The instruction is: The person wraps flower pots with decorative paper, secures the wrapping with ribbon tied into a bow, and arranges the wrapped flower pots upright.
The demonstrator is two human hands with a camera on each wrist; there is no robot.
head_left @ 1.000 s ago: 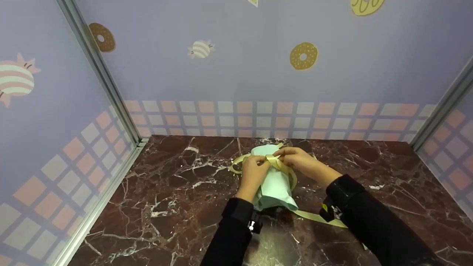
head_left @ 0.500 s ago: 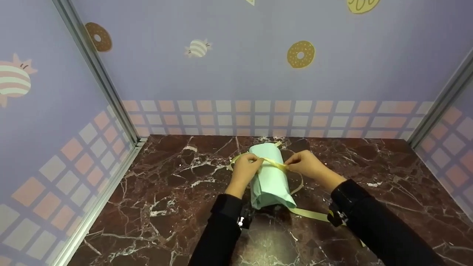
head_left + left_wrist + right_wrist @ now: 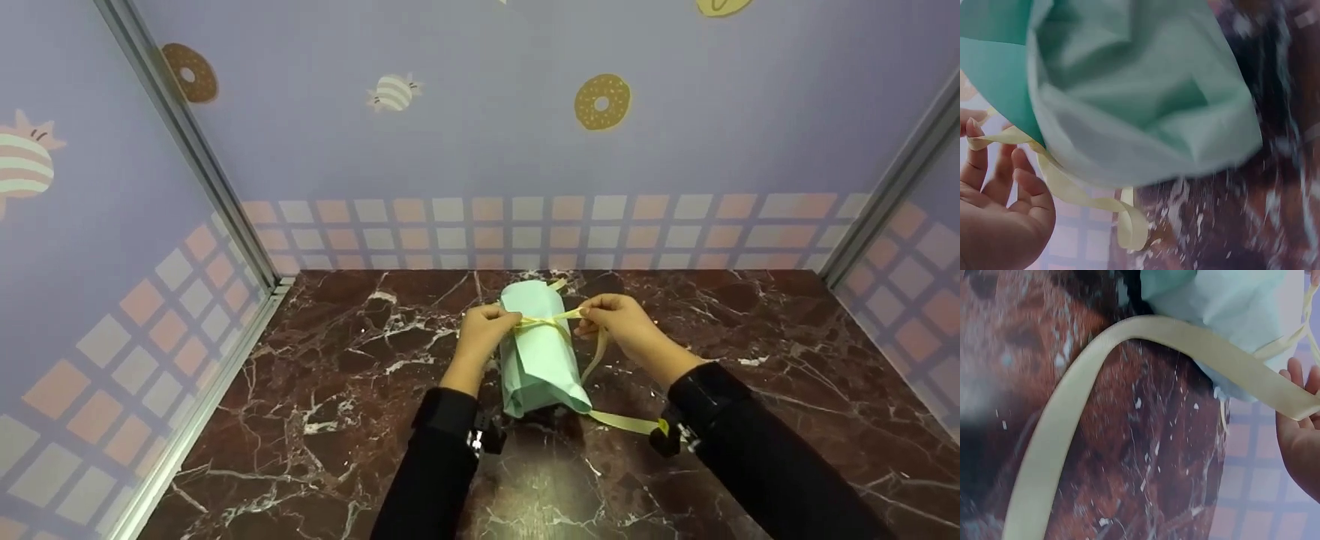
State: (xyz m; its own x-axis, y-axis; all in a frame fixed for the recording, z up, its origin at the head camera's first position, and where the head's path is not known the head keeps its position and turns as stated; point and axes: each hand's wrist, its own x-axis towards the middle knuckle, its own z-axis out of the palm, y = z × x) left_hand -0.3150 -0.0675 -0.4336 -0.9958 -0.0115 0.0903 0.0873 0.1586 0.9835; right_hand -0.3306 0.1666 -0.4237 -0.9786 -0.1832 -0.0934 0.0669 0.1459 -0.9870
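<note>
A roll-shaped package in mint-green paper lies on the marbled table, its near end folded and crumpled. Pale yellow ribbon crosses over its top, drawn together at the middle. On the package's left side, the left hand pinches one part of the ribbon between thumb and fingers. To the right, the right hand pinches another part, with a length hanging below it. In the left wrist view, a ribbon tail trails under the paper. The right wrist view shows a long ribbon strip curving from the right hand.
The dark red marbled table meets a lilac back wall with a checked band. A metal-framed side panel stands at the left and another at the right. A ribbon end shows behind the package.
The hands, close together over the ribbon a second ago, have moved apart to either side. The bunched ribbon is now pulled into a narrow crossing on the package top.
</note>
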